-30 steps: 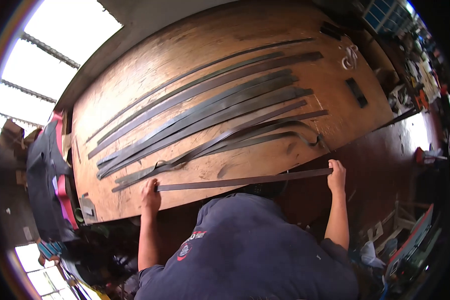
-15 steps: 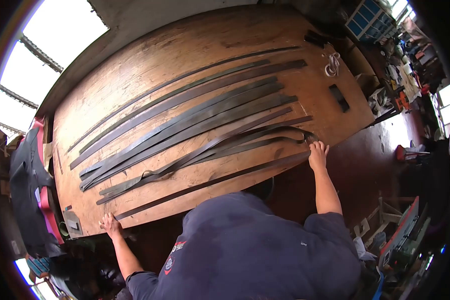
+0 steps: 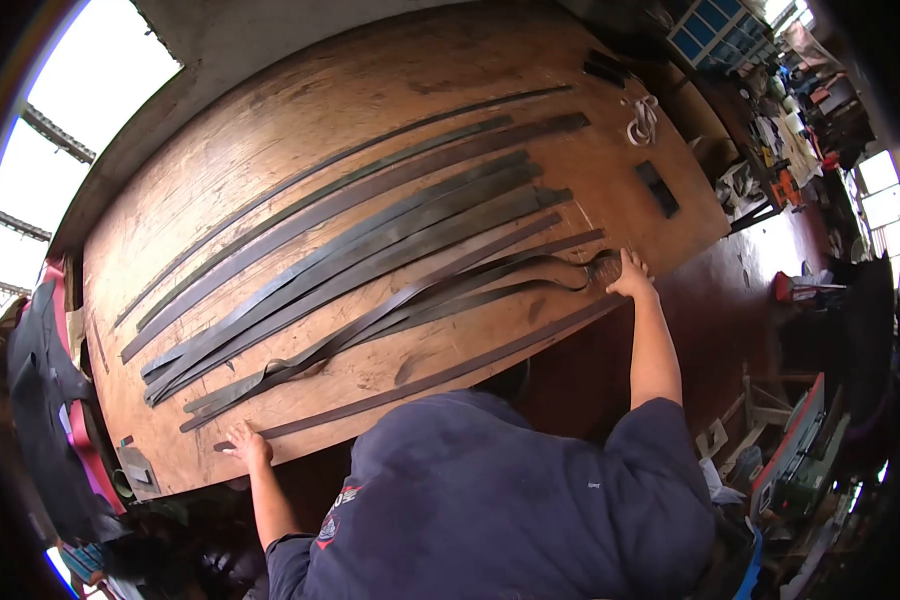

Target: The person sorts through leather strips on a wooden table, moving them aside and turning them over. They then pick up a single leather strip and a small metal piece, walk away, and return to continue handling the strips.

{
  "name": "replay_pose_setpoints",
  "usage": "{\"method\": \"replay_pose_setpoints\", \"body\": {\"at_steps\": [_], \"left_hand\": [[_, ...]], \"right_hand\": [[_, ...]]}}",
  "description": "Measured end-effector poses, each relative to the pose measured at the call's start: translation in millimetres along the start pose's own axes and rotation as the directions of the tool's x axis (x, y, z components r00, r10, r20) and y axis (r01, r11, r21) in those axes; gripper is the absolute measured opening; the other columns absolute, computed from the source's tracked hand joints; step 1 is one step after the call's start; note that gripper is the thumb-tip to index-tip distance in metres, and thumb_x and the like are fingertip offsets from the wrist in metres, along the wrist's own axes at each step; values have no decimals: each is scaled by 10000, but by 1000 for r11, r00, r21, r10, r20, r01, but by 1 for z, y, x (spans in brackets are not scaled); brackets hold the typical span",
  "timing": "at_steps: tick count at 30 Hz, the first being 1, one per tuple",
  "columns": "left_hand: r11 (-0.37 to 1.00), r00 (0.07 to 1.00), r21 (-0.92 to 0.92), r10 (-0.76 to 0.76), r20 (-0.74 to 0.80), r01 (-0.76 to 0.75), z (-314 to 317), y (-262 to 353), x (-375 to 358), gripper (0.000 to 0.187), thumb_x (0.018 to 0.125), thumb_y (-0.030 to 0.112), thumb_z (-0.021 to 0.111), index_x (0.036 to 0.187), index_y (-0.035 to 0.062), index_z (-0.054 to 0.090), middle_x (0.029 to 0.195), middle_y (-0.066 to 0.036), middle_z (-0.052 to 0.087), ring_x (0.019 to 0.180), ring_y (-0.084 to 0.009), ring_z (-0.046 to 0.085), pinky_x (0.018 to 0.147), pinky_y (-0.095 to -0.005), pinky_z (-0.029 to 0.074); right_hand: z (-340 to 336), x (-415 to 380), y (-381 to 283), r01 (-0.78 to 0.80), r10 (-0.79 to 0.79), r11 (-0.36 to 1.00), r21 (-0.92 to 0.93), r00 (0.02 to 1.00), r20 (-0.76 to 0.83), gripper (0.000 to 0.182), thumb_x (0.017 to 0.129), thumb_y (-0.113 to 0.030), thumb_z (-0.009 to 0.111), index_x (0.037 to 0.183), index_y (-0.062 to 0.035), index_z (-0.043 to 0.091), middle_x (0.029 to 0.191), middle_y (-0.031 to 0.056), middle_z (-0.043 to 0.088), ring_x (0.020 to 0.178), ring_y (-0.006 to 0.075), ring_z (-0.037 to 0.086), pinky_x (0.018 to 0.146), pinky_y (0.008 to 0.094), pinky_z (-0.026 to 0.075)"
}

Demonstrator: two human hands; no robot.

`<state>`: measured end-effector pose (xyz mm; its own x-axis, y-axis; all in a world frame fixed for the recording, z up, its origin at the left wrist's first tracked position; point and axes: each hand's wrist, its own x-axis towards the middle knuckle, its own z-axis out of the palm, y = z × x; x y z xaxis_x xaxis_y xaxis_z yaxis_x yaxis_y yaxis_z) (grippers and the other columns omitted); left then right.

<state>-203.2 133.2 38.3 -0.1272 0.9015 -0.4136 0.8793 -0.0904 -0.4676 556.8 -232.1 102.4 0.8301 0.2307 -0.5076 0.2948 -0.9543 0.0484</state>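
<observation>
Nearest is the dark shirt [image 3: 500,500] of the person. Beyond it, 1 long dark strip [image 3: 420,385] lies along the near edge of the wooden surface [image 3: 360,410]. The left hand [image 3: 248,443] is open, fingers spread, touching the strip at its left end. The right hand [image 3: 632,275] is also open, fingers spread, at the strip's right end, just beside a small brown object [image 3: 604,268] too unclear to identify. A flat grey piece [image 3: 138,470] lies near the surface's left corner.

Farther in, a loose group of strips [image 3: 400,300] crosses and curls, with a flatter overlapping bundle [image 3: 350,265] behind it. Past that, 3 separate strips [image 3: 360,187] lie roughly side by side. Toward the far right are 1 black block [image 3: 657,190], then a coiled white cord [image 3: 642,120].
</observation>
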Motion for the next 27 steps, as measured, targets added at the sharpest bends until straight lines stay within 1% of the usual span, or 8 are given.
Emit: {"method": "replay_pose_setpoints", "body": {"at_steps": [7,14,16,18,20,22,24,27], "left_hand": [[938,945,-345,-75,-318,-41,44,44,-40,672,838,90,511,1474,71,294,1532,-220,252,1418,-390,248,1106,-617,236],[863,971,-493,-200,-128,113,41,22,-77,623,863,107,563,1447,91,347,1515,-186,300,1397,-365,302,1070,-583,313],[859,970,-496,-214,-115,131,56,6,-73,613,855,136,587,1432,128,381,1493,-180,330,1359,-367,361,1044,-567,355],[821,968,-514,-196,155,249,76,-9,-62,594,829,167,616,1393,142,431,1464,-193,356,1305,-379,419,1016,-548,397],[802,974,-554,-185,127,225,90,-15,-59,578,806,196,638,1355,148,465,1450,-209,365,1275,-395,444,1003,-521,425],[821,976,-527,-191,105,217,89,-12,-57,628,796,205,652,1383,144,436,1440,-259,348,1276,-421,433,1015,-505,423],[828,981,-535,-195,9,170,86,-5,-57,688,796,196,665,1421,123,387,1444,-270,335,1277,-430,428,1025,-508,415],[861,991,-502,-122,-57,77,65,13,-60,711,808,179,668,1440,103,352,1472,-266,305,1295,-429,413,1055,-503,385]], "right_hand": [[30,59,1,231,-145,941,246,936,-321,770,789,-158,739,1456,-200,356,1501,101,350,1380,347,305,1105,521,309],[30,113,7,582,-433,773,251,774,-461,504,755,-35,725,1227,-140,584,1346,159,476,1210,348,492,1018,395,429],[22,134,11,422,-361,828,369,905,-225,405,770,-39,716,1154,-124,616,1320,164,495,1175,342,515,987,393,445],[22,135,12,388,-321,824,412,920,-225,375,819,-108,693,1180,-136,597,1311,155,508,1177,342,511,971,415,447],[2,93,-13,150,-1,967,207,812,-584,389,872,-159,648,1249,-141,554,1294,145,513,1199,360,486,996,448,414],[-4,77,-19,96,45,975,199,796,-603,447,891,-183,633,1315,-139,499,1329,136,494,1221,370,464,1008,462,398],[2,68,-21,310,-94,935,175,690,-717,398,870,-187,631,1253,-109,555,1299,135,520,1214,354,476,989,471,421],[27,45,-29,726,-495,679,106,560,-665,315,833,-118,630,1147,-95,619,1251,124,543,1248,318,445,1025,467,393]]}}
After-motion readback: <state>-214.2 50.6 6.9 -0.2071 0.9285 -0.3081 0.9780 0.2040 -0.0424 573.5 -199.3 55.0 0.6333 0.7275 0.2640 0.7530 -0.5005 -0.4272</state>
